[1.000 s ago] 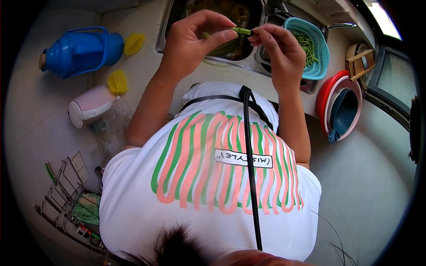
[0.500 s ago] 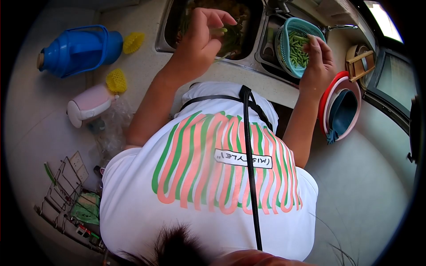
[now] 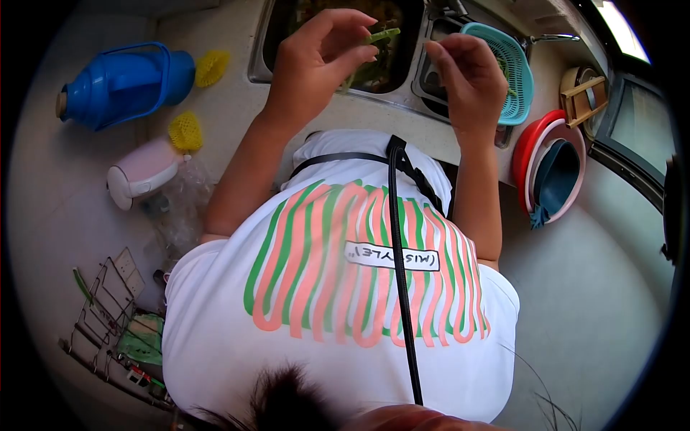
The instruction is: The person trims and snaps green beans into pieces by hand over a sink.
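Note:
My left hand (image 3: 313,68) is over the left sink basin (image 3: 402,86), its thumb and fingers closed on a green bean (image 3: 383,34) whose end sticks out to the right. More green stalks hang below the palm. Across from it, my right hand (image 3: 471,86) is pinched, its thumb and index fingertips together; whether anything small is between them cannot be made out. Behind that hand stands a turquoise basket (image 3: 523,79) with cut green beans (image 3: 510,90), mostly hidden by the hand.
A blue thermos (image 3: 126,85), yellow mesh scrubbers (image 3: 210,67) and a pink and white appliance (image 3: 144,176) are at the left. The faucet (image 3: 453,8) is behind the sink. Red and pink basins (image 3: 528,147) and a wooden-handled grater (image 3: 583,104) are at the right.
My right hand has moved left from over the basket to beside my left hand. The basket's beans are again mostly covered. The bean in my left hand now sticks out further.

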`<state>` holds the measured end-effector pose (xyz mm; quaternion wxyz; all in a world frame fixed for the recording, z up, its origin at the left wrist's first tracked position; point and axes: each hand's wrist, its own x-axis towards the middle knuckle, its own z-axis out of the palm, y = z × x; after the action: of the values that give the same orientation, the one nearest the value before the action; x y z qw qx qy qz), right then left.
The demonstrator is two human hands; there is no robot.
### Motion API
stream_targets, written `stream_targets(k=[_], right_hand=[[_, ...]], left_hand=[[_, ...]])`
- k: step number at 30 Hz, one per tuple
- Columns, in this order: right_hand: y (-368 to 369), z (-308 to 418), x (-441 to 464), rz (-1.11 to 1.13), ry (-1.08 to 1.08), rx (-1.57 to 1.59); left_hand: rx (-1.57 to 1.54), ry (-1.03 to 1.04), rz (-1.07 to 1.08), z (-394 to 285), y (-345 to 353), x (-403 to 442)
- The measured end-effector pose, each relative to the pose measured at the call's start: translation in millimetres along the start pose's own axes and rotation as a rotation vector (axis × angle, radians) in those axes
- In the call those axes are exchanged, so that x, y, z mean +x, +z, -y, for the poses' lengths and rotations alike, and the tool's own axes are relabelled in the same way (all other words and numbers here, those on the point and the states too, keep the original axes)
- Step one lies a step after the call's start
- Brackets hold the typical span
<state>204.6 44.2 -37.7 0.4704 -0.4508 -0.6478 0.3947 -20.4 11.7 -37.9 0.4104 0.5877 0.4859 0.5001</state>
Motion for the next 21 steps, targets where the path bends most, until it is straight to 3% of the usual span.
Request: stream_targets(k=[4,6,21], right_hand=[[22.3,13.9,14.9,0.128,-0.236,-0.14],[24.1,22.6,17.2,0.183,-0.351,-0.269],[22.3,10.6,22.1,0.227,-0.575,-0.593]], left_hand=[[0.026,-0.081,0.013,0.4,-8.3,-2.4],[0.075,-0.02,0.038,0.8,-11.6,-1.9],[0.551,0.257,0.079,2.8,-8.5,4.3]])
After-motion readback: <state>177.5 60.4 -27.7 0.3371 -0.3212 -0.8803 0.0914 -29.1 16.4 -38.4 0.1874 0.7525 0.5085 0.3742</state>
